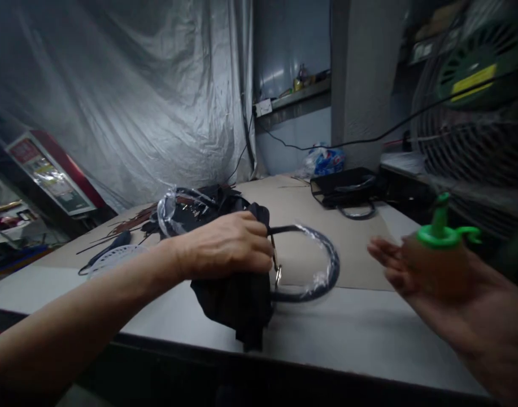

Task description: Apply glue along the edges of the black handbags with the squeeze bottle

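Observation:
My left hand (229,246) is closed on a black bag (235,299) that hangs over the table's front edge. The bag's round handle (322,265), wrapped in clear plastic, lies on the table to the right of that hand. My right hand (449,282) is palm up at the right, fingers stretched out, and a small brown bottle with a green nozzle cap (440,257) rests upright on the palm. The right hand is blurred by motion.
A grey table (360,333) carries a brown cardboard sheet (309,215). More black bags (347,189) and plastic-wrapped handles (178,206) lie behind. A white mesh piece (112,257) lies at left. A large fan (474,96) stands at right; plastic sheeting (127,96) hangs behind.

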Motion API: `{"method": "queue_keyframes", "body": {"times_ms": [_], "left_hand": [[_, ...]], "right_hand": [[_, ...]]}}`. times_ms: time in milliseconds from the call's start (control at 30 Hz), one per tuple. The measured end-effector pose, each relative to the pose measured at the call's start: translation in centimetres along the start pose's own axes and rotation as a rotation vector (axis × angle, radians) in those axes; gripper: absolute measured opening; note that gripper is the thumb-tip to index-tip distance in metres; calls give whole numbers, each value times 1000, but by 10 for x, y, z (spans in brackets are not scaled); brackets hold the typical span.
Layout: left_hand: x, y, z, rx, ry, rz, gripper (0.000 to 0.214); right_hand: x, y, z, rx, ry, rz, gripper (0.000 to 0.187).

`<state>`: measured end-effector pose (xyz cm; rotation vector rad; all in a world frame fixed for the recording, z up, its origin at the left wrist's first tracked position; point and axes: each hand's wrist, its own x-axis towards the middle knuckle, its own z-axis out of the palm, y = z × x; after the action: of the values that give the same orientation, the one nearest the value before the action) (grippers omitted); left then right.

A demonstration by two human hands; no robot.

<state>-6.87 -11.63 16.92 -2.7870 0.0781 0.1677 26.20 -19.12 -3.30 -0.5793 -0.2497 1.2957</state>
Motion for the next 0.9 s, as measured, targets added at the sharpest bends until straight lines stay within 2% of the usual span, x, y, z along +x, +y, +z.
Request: {"method": "queue_keyframes", "body": {"times_ms": [33,100,167,300,433,633,800,900], "left_hand": [[0,6,3,65,19,41,19],[-2,17,14,164,154,123,20],[-8,24,25,239,285,180,18],[-13,29,34,293,384,324,23],[-6,32,33,287,427,444,26],[11,32,41,286,515,543,27],[11,27,46,369,473,618,29],[6,26,49,400,445,616,27]], "right_hand": [[8,3,17,-38,-127,52,30],[24,10,42,-58,-256,71,31],[38,21,56,-89,-358,126,37],[57,38,70,-119,-493,224,40],[68,39,81,-113,-619,292,41],[71,44,96,-96,-684,302,20],[62,56,102,-46,-673,296,16],[59,61,98,-13,-636,308,15]]}}
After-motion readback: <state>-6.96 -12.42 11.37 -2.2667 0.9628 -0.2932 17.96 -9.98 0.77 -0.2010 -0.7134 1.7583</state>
